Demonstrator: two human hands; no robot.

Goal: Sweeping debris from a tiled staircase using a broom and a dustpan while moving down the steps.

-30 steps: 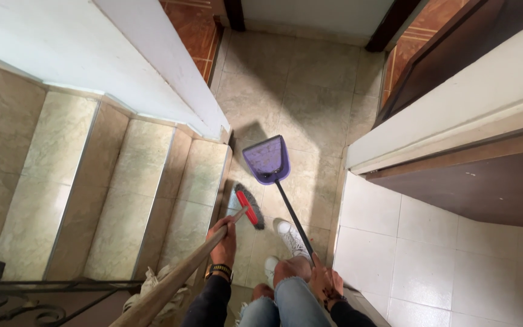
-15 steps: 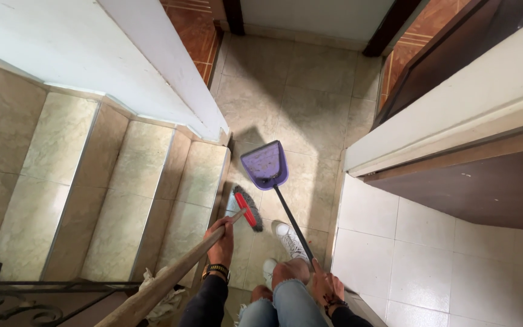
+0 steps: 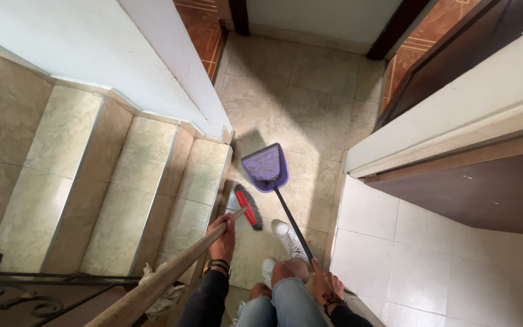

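In the head view I was sweeping: my left hand (image 3: 222,237) gripped the wooden broom (image 3: 248,208), its bristles low-centre beside the purple dustpan (image 3: 266,166), whose handle my right hand (image 3: 324,284) grasped. Next, I judged, a short push into the pan. Since earlier, the pan had shifted slightly down-frame.

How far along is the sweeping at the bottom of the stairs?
Done: the purple dustpan sits flat on the floor tiles, specks already in it. In hand: left hand grips the broom, its head just behind the pan; right hand holds the pan's black handle. Left: lifting and emptying the pan.
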